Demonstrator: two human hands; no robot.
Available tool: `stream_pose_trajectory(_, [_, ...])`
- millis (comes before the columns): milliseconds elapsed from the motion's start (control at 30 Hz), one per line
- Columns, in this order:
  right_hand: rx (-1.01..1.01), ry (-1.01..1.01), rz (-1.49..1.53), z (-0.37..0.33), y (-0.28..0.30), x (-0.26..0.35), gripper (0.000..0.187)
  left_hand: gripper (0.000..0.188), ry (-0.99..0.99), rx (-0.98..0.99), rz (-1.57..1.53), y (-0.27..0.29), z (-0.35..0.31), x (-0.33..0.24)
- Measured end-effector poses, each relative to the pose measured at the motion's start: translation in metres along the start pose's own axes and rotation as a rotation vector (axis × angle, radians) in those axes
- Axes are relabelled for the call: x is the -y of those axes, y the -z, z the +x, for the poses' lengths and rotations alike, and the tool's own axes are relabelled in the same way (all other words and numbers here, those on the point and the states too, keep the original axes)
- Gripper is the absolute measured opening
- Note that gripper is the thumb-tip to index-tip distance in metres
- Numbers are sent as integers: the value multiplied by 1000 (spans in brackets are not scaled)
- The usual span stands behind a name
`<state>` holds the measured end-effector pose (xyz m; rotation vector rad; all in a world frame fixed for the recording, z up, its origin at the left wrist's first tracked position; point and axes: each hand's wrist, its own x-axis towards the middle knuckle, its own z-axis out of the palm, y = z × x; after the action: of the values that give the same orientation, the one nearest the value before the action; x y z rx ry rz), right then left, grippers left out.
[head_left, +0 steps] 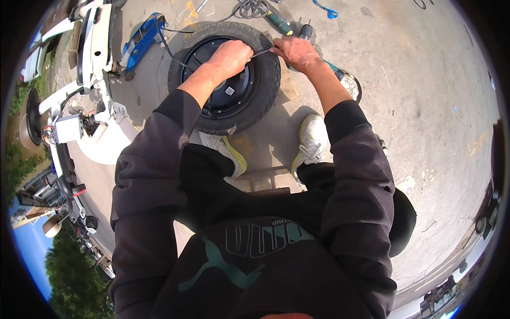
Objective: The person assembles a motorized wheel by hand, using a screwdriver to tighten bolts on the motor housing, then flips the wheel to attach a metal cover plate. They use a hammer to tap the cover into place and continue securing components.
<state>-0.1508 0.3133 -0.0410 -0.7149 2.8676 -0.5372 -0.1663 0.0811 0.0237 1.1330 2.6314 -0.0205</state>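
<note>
A wheel with a black rubber tyre [270, 80] and a black bolted hub [241, 101] lies flat on the ground before my feet. A dark cable [169, 49] runs from the hub toward the upper left. Over the hub's upper right, my left hand [231, 57] is closed in a fist around one end of a thin grey rod-like piece [261, 53]. Above the tyre's right edge, my right hand [298, 55] pinches the other end. My fingers hide both ends, so its exact kind is unclear.
A blue metal bracket [141, 43] lies left of the wheel. Beyond it are a coiled cable [253, 8], a green-handled tool [279, 24] and a power drill [306, 32] partly behind my right hand. White scooter-like vehicles [95, 48] stand at the left.
</note>
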Motion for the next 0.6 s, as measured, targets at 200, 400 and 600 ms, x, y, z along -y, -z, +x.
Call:
stream_pose_trajectory(200, [-53, -172, 102, -13, -8, 16, 53, 10, 24, 49, 46, -2, -1, -2])
stream_pose_trajectory(400, [100, -183, -7, -7, 17, 19, 56, 9, -16, 15, 65, -4, -7, 2])
stream_pose_trajectory(600, [-67, -286, 88, -17, -2, 25, 52, 12, -51, -14, 84, -7, -2, 1])
